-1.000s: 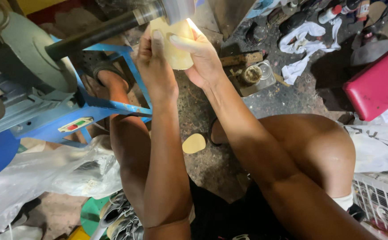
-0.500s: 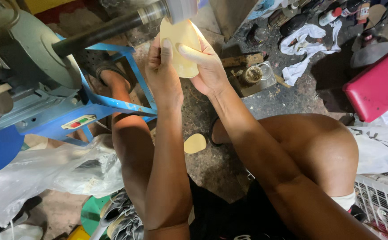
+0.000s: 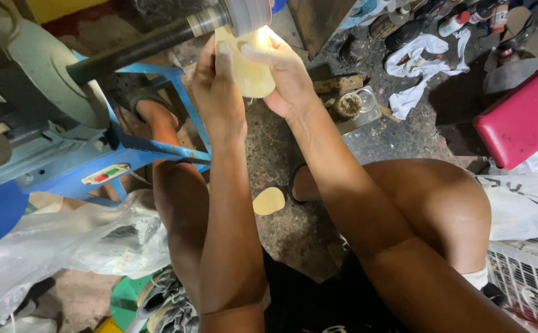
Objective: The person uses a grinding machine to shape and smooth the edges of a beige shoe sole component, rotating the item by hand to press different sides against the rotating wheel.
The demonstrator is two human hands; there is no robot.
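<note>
Both hands grip one pale yellow, sole-shaped piece of soft material (image 3: 248, 73), holding it up against the grey spinning wheel (image 3: 248, 13) at the end of a dark horizontal shaft (image 3: 136, 48). The left hand (image 3: 219, 92) closes around the piece's left edge, thumb over its face; the right hand (image 3: 287, 77) closes on the right edge, fingers wrapped behind. The piece's long axis runs up and down, its upper end meeting the wheel directly above the hands. A second pale yellow piece (image 3: 269, 200) lies on the floor between the knees. A white wire basket (image 3: 525, 290) at lower right holds items too indistinct to tell.
</note>
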